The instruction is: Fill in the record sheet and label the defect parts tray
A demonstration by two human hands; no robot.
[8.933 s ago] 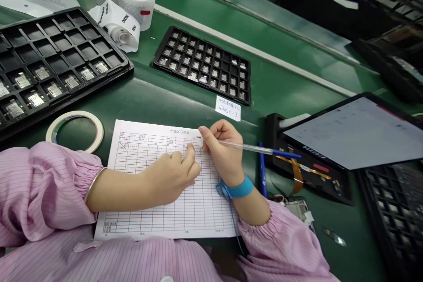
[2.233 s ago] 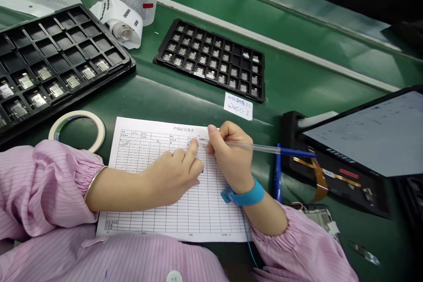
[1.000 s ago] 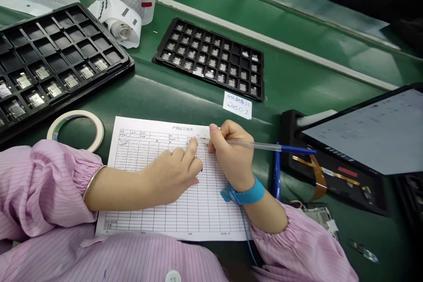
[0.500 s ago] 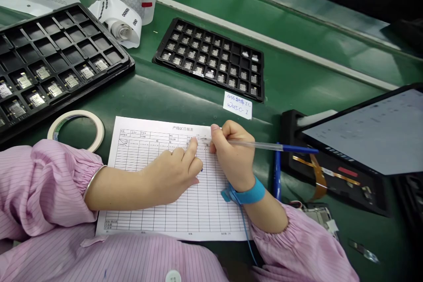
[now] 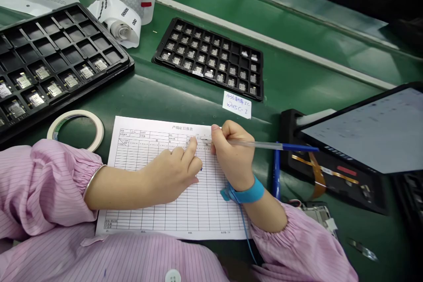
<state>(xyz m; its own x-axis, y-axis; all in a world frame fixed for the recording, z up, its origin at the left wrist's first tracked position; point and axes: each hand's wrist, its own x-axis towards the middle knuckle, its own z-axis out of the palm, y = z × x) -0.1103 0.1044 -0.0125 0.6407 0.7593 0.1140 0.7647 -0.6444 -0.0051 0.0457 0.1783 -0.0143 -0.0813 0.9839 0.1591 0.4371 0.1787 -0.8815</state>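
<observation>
A printed form sheet (image 5: 132, 220) with a table grid lies flat in front of me. My right hand (image 5: 234, 154) rests on its upper right part, closed round a clear-barrelled pen (image 5: 261, 144) with a blue end. The pen's tip meets the header rows of the form. My left hand (image 5: 175, 167) lies across the middle of the sheet, its index finger stretched toward the pen tip and the other fingers curled. A tiny dark blue bit shows by the curled fingers; what it belongs to is hidden. A blue wrist strap (image 5: 249, 191) with a cord circles my right wrist.
Black trays of small metal parts stand at left (image 5: 66, 61) and at the back (image 5: 211, 57). A tape roll (image 5: 95, 128) lies left of the form, label rolls (image 5: 137, 0) behind. A handwritten note (image 5: 237, 105), a blue pen-like object (image 5: 276, 176) and a tilted screen (image 5: 370, 132) are right.
The pen tip has shifted very slightly at the form's header. Both hands otherwise keep their places, and the view has barely moved.
</observation>
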